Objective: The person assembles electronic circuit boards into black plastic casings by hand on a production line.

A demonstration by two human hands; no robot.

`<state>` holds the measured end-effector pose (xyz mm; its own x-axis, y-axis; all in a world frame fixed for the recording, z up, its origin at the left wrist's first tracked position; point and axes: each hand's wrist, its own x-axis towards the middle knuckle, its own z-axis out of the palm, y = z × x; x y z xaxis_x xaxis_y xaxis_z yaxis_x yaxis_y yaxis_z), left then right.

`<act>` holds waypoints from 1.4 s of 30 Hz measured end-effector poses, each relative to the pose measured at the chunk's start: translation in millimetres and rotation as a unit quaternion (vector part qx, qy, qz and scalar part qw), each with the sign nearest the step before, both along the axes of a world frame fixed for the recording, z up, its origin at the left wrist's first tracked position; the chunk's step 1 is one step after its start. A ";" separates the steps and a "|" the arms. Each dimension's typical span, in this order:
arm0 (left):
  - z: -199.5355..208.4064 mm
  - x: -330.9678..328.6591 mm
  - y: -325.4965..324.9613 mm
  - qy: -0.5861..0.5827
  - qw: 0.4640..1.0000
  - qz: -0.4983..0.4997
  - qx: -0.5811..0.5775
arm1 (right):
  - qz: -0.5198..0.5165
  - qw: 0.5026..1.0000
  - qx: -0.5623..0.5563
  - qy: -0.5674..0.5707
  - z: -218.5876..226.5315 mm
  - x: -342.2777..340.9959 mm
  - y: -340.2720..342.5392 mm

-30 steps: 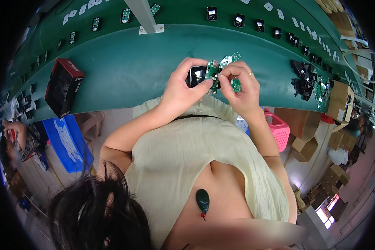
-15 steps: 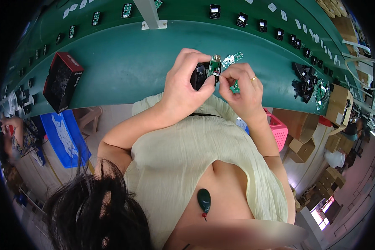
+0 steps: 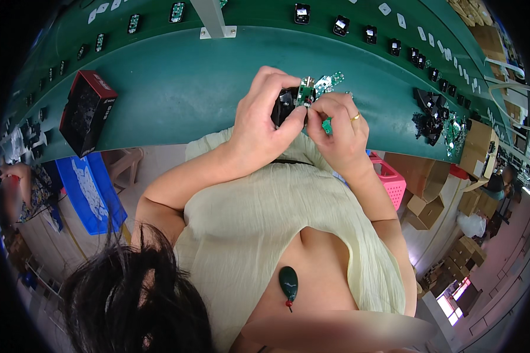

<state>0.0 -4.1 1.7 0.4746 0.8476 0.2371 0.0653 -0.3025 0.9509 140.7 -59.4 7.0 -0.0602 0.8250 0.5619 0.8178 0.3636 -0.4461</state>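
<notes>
My left hand (image 3: 266, 115) is closed around a black plastic housing (image 3: 283, 106), with its thumb pressing the lower end of a small green circuit board (image 3: 305, 94). A metal connector sticks up from the board's top end. My right hand (image 3: 340, 125) pinches close against the board's lower right edge; what lies between its fingertips is hidden. Through the gap in its curled fingers a bit of green (image 3: 327, 125) shows, and I cannot tell whether it is held. Just beyond the hands, more green circuit boards (image 3: 330, 82) lie on the green bench mat (image 3: 176, 88).
An open black and red box (image 3: 87, 112) stands at the left. Black plastic parts (image 3: 431, 112) and circuit boards (image 3: 453, 134) are heaped at the right. A metal post (image 3: 212, 20) rises at the back, before a belt (image 3: 265, 13) carrying spaced parts. A blue bin (image 3: 94, 194) sits below left.
My right hand has shifted slightly left and curled closer to the board. The left hand holds nearly the same place, with the housing and board moved very little.
</notes>
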 end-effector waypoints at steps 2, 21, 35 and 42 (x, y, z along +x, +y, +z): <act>-2.7 -0.4 0.1 -0.007 1.000 0.001 0.010 | 0.012 1.000 0.008 0.010 -0.5 0.7 1.4; 1.1 -4.7 -3.1 -0.007 0.999 0.002 0.031 | 0.072 0.975 -0.086 0.194 -3.6 5.6 2.9; -12.5 -3.6 -1.7 -0.173 0.937 -0.089 -0.290 | -0.091 0.911 -0.163 0.367 -6.8 -8.1 1.9; -13.3 1.4 -2.6 -0.198 0.959 -0.096 -0.180 | -0.069 0.847 -0.227 0.476 4.2 -18.8 -3.3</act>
<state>1.4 -6.7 -11.6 0.5628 0.8147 0.1393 -0.3467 0.0798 0.9346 121.9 -62.7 11.3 0.3553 0.9317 -0.0755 0.0298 -0.0920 -0.9953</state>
